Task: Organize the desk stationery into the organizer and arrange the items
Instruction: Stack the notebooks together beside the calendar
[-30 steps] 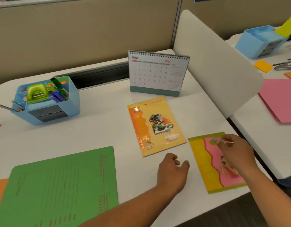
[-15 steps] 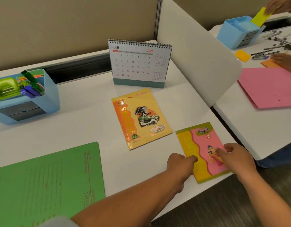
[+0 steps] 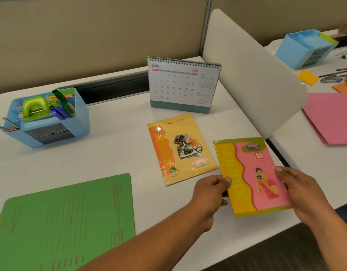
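Both hands have moved out to the sides of the yellow-and-pink notebook (image 3: 250,177) since half a second ago, when they lay on its near end. It now sits closer to the desk calendar (image 3: 182,85) and looks lifted a little off the desk (image 3: 120,145), though I cannot be sure.

My left hand (image 3: 209,194) pinches the yellow spine edge, thumb on top and fingers curled under. My right hand (image 3: 299,190) grips the opposite pink edge, thumb laid on the cover; its other fingers are hidden behind the book.

The notebook is in front of the calendar and to its right, with its far left corner just beside the orange notebook (image 3: 180,149), which lies flat directly in front of the calendar.

Well left of the calendar stands the blue organizer (image 3: 79,122), holding a green hole punch (image 3: 34,107), markers and pencils (image 3: 4,126). A green file folder (image 3: 67,222) lies in front of the calendar, well to its left, at the near edge.
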